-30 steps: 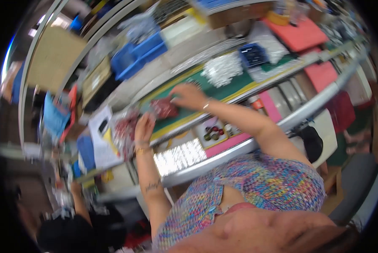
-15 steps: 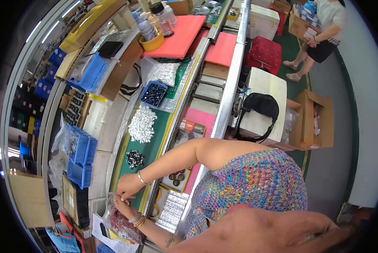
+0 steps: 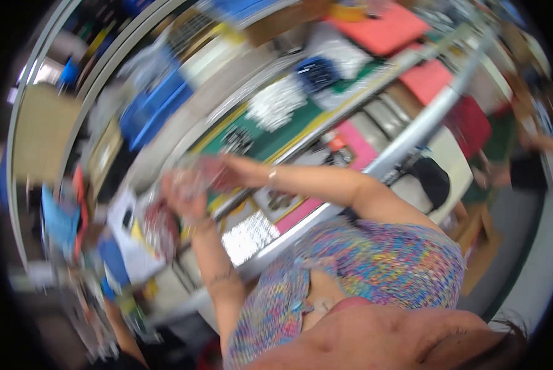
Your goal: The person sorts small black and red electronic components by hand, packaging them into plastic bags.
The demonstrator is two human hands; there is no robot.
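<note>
The clear plastic bag with dark red contents (image 3: pixel 223 175) is up between your two hands, in front of the green work surface with a yellow edge stripe (image 3: pixel 268 145). Half a second ago your hands meet beside the larger bag; now they're apart, with the red contents visible between them. So the handling, as I judge it, is centred on this one bag.

Your right hand (image 3: pixel 248 171) looks closed on the bag's right side, fingers bent around the red part. Your left hand (image 3: pixel 187 200) is at its left, with clear film across the fingers; blur there, so I can't tell whether it's gripping.

Just left of your left hand: the larger clear plastic bag of red pieces (image 3: pixel 160 227), beside a white paper sheet (image 3: pixel 138 258).

Beyond your hands on the green: a small heap of black-and-white parts (image 3: pixel 237 140), then a wide pile of small white parts (image 3: pixel 276 102), then a blue rectangular tray of dark parts (image 3: pixel 317 74). Both heaps look unchanged.

Nearer you: a shiny silver sheet (image 3: pixel 250 237). View has swung too, hence the smear.
</note>
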